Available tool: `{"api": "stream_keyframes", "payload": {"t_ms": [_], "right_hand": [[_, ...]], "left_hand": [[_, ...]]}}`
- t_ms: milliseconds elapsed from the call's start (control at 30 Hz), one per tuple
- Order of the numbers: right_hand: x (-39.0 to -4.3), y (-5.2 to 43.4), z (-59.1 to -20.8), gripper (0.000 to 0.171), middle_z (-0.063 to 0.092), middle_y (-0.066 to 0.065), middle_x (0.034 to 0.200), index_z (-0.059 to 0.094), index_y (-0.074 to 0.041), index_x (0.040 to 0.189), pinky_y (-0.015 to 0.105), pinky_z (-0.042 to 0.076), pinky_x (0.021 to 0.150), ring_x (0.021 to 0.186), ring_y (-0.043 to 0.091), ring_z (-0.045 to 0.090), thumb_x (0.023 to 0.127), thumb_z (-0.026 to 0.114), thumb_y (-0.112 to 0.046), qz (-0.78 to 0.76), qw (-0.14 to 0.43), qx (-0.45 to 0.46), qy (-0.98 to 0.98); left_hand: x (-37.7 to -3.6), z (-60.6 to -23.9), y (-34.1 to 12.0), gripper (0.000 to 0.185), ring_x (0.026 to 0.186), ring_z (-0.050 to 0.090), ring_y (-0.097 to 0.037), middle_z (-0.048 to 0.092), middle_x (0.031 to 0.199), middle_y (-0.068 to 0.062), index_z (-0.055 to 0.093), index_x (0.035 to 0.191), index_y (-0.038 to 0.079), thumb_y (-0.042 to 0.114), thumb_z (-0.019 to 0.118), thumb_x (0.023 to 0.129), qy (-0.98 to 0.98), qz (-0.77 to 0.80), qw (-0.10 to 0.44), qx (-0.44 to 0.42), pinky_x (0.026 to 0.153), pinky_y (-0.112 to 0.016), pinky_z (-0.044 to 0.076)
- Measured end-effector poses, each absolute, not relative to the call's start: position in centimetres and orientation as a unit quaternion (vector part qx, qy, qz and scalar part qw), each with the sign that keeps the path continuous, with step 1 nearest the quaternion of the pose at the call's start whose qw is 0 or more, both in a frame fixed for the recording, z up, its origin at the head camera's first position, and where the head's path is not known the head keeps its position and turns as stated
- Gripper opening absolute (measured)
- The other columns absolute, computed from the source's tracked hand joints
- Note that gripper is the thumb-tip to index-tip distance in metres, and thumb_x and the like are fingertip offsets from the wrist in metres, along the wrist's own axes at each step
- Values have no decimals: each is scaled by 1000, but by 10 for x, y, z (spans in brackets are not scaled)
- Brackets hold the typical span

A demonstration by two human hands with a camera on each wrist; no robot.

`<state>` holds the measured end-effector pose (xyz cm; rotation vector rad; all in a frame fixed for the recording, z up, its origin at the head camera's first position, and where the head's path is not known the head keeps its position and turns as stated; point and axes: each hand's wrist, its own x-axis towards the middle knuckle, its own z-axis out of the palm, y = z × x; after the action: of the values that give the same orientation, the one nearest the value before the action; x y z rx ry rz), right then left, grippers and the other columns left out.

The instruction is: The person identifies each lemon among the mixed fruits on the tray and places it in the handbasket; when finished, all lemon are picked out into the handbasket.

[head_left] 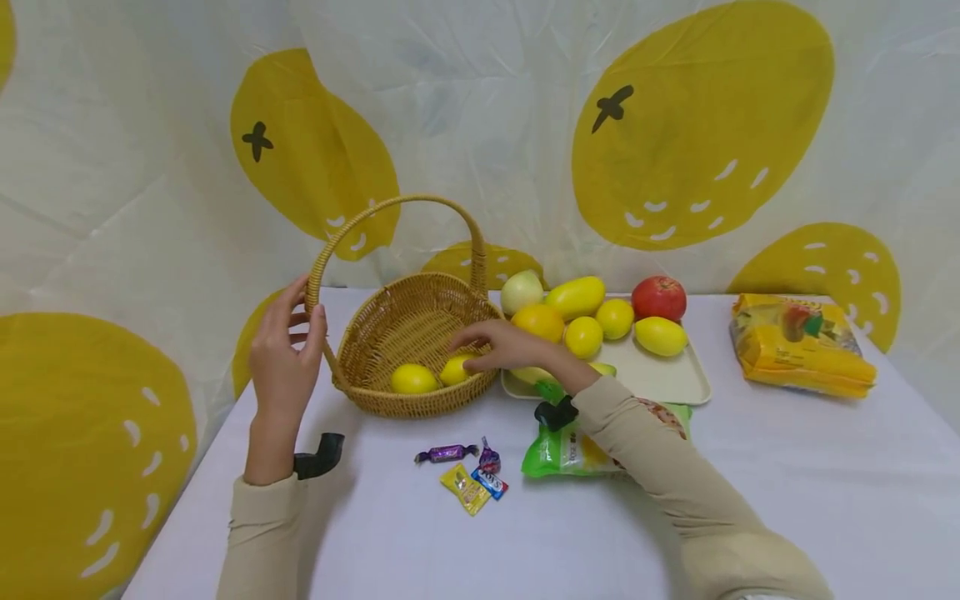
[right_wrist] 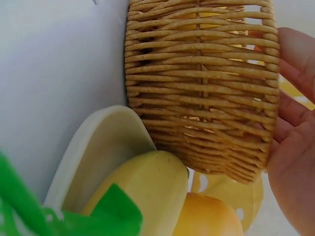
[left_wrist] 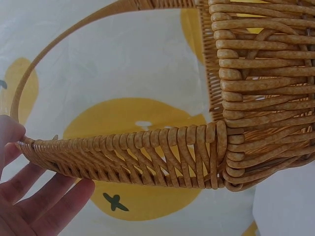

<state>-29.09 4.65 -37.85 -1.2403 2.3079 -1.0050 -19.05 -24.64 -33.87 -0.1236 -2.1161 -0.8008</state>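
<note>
A wicker basket [head_left: 420, 325] with a tall handle stands on the white table; two lemons lie in it. My right hand [head_left: 467, 354] reaches over the near right rim and pinches the right lemon [head_left: 452, 372]; the other lemon [head_left: 413, 379] lies beside it. In the right wrist view the fingers [right_wrist: 290, 113] curl over the basket wall [right_wrist: 197, 88]. My left hand [head_left: 303, 321] is at the basket's left side by the handle base, fingers straight. In the left wrist view its thumb [left_wrist: 10, 132] touches the rim [left_wrist: 147, 157] and the fingers [left_wrist: 54, 201] lie below.
Right of the basket, a cream tray [head_left: 660, 379] holds a mango [head_left: 575, 296], an orange [head_left: 537, 321], a red fruit [head_left: 658, 297] and several lemons. A green packet [head_left: 562, 446] and wrapped candies [head_left: 468, 475] lie in front. A yellow bag [head_left: 798, 343] sits far right.
</note>
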Motion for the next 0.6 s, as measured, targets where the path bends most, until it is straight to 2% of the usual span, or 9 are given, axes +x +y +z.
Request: {"api": "stream_keyframes", "payload": {"t_ms": [300,467,600], "right_hand": [[-287,69,-369,31,62,16,126,62,0,124,49,46,102,121,36,55,94,63,-10,-390,151,-458,784],[-286,90,-365,28,61,19,125,63,1,121,52,44,103,121,38,54,94,62,-6,-433,142,-445,771],[-286,109,-364,28,60,21,126,62,6,121,51,43,105,122,38,52,94,61,-4,-460,139,-419,770]], "left_hand": [[-190,-338,-246,40,88,68,-33,65,115,-18,56,136,9,20,57,98,-850,-317,418,-47,71,4,37],[-190,-337,-245,40,88,68,-33,65,115,-19,56,137,9,19,57,98,-848,-323,418,-49,71,4,37],[-189,-338,-244,40,88,68,-34,64,115,-19,56,137,8,18,57,98,-846,-326,419,-48,71,4,37]]}}
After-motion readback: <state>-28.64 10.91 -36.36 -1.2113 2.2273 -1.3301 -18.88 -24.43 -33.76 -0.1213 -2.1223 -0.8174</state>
